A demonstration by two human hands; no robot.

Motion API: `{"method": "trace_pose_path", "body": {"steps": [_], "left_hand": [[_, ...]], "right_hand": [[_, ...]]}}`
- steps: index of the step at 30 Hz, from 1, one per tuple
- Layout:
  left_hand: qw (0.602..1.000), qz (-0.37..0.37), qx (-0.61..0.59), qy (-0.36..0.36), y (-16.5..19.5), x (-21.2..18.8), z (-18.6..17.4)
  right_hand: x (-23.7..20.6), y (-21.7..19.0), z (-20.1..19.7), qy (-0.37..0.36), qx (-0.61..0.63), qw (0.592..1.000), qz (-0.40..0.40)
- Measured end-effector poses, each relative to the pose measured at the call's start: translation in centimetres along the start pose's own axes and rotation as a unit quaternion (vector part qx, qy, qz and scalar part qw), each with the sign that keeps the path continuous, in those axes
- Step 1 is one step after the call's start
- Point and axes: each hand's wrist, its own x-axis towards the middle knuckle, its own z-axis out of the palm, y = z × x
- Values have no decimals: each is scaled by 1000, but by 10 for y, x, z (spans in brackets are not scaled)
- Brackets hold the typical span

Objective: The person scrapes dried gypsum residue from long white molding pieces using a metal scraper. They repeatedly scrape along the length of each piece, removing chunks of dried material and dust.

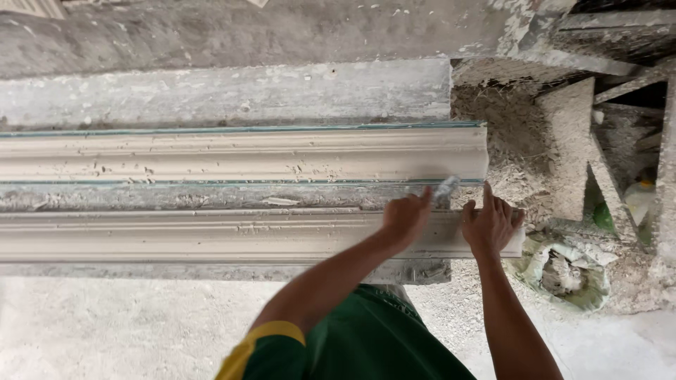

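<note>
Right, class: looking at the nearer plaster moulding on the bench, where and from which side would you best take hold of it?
Probably at the right end of the nearer plaster moulding, coming from the near side. It lies flat and long across the bench, and that end juts past the bench edge, so fingers can get beneath it. The right hand already rests there; the left hand, holding a small tool, is beside it.

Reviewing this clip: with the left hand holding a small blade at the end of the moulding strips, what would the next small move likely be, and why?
Probably a short scrape along the end of the far moulding. The left hand holds a small metal blade with its tip at that strip's lower end corner, where rough crumbs cling. The right hand rests open on the end of the near moulding, steadying it.
</note>
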Motion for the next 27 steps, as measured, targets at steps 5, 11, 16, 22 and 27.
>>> {"method": "trace_pose_path", "body": {"steps": [5, 11, 16, 22, 27], "left_hand": [[999, 27, -18, -7, -8, -8, -5], [998, 19, -53, -13, -24, -17, -21], [998, 48, -51, -3, 22, 6, -18], [998, 39, -41, -22, 40, 16, -6], [998, 24, -63, 16, 50, 22, -10]], "right_hand": [[0, 2, 0, 11, -11, 1000, -1], [-1, 4, 3, 18, -11, 1000, -9], [0, 4, 2, 60, 8, 998, -24], [-1, 4, -1, -6, -17, 1000, 16], [-1, 4, -1, 4, -2, 1000, 10]]}}
